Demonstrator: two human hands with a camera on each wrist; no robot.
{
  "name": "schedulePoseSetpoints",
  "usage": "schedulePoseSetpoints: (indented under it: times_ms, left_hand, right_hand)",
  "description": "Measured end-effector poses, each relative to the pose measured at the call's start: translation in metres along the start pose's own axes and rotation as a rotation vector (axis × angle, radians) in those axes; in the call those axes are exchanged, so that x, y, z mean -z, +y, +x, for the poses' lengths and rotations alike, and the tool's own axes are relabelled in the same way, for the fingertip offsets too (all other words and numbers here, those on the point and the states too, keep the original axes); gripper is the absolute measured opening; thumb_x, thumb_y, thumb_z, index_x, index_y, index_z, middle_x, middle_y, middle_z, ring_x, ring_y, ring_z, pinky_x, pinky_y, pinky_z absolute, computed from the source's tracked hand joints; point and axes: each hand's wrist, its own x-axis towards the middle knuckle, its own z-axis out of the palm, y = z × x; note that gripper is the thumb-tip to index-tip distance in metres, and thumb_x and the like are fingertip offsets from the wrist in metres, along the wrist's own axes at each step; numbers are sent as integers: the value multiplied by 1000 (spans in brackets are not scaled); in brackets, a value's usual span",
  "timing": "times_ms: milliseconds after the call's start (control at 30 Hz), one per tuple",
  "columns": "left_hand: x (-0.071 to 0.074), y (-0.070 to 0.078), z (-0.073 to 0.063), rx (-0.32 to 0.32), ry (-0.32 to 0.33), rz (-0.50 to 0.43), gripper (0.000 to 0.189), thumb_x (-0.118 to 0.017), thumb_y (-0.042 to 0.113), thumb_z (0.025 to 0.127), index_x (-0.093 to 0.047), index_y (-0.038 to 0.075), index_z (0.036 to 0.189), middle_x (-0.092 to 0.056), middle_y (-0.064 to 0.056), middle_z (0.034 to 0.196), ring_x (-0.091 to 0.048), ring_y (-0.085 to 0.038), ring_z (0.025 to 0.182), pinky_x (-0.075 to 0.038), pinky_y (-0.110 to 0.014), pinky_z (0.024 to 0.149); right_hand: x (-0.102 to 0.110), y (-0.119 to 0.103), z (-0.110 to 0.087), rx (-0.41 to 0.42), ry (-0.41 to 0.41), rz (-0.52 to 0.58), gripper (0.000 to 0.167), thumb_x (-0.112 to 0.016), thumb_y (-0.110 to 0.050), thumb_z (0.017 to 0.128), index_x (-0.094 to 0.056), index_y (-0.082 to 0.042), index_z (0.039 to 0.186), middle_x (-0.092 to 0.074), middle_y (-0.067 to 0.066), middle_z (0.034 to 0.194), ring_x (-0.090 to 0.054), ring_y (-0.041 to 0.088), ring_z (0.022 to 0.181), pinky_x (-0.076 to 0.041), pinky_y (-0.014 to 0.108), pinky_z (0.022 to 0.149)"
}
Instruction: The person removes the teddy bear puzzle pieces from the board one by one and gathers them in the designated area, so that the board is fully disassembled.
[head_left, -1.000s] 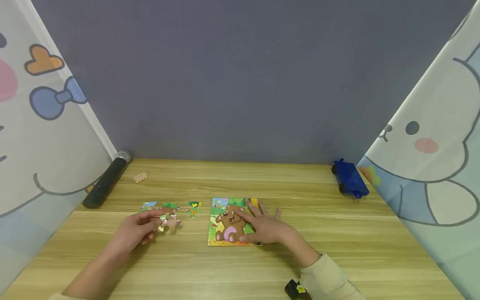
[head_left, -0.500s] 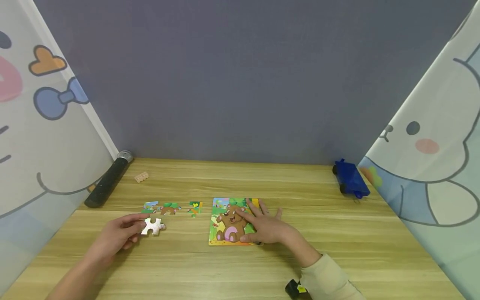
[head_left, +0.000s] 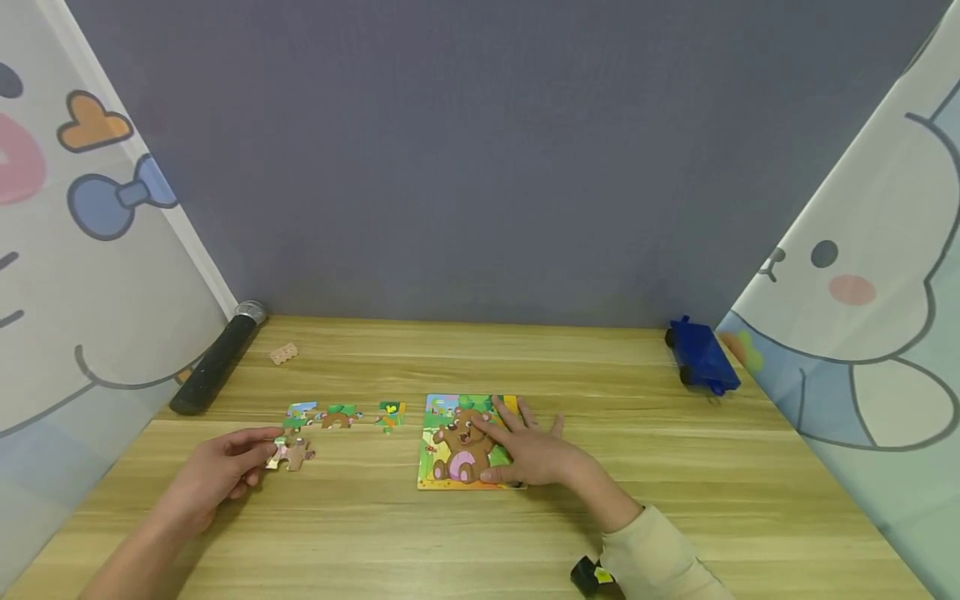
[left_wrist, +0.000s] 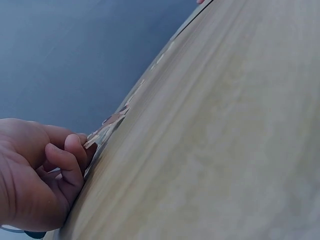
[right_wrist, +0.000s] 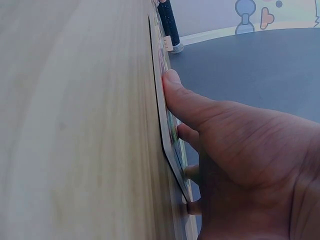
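Observation:
In the head view my left hand (head_left: 217, 471) pinches a jigsaw puzzle piece (head_left: 297, 454) at its left edge, low over the table (head_left: 360, 533). The piece shows brown, white and a little pink. Just behind it lie more jigsaw pieces: one with blue and green (head_left: 300, 414), one with a brown arch and green (head_left: 337, 416), and one with a yellow figure (head_left: 390, 414). Right of them is a square bear-picture puzzle board (head_left: 453, 458). My right hand (head_left: 536, 454) rests on the board's right half with fingers spread, covering part of the picture.
A black microphone (head_left: 217, 362) lies at the left edge, with a small beige toy brick (head_left: 283, 354) beside it. At the back right stands a blue toy cart (head_left: 701, 357). A black object (head_left: 588, 577) sits by the right sleeve. A grey wall (head_left: 480, 167) closes the back.
My left hand has moved left with the puzzle piece, away from the other pieces, and the piece's tilt has changed. The right hand stays on the board.

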Motion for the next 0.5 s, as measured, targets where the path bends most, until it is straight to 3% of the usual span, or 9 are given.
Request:
schedulePoseSetpoints:
  times_ms: [233, 500]
  left_hand:
    - [-1, 1, -1, -8, 33, 26, 47, -57, 10, 104, -46, -13, 142, -52, -1, 71, -46, -8, 59, -40, -23, 48]
    - [0, 1, -1, -21, 90, 63, 45, -58, 8, 102, -47, -11, 141, -57, 2, 95, -51, -9, 67, -44, -25, 51]
  right_hand:
    - [0, 0, 0, -2, -1, 0, 85, -61, -63, 91, -23, -35, 162, -3, 7, 169, 1, 46, 151, -2, 90, 94]
    - [1, 0, 0, -3, -9, 8, 84, -61, -62, 92, -24, -34, 162, -2, 6, 170, 1, 46, 151, -1, 89, 95]
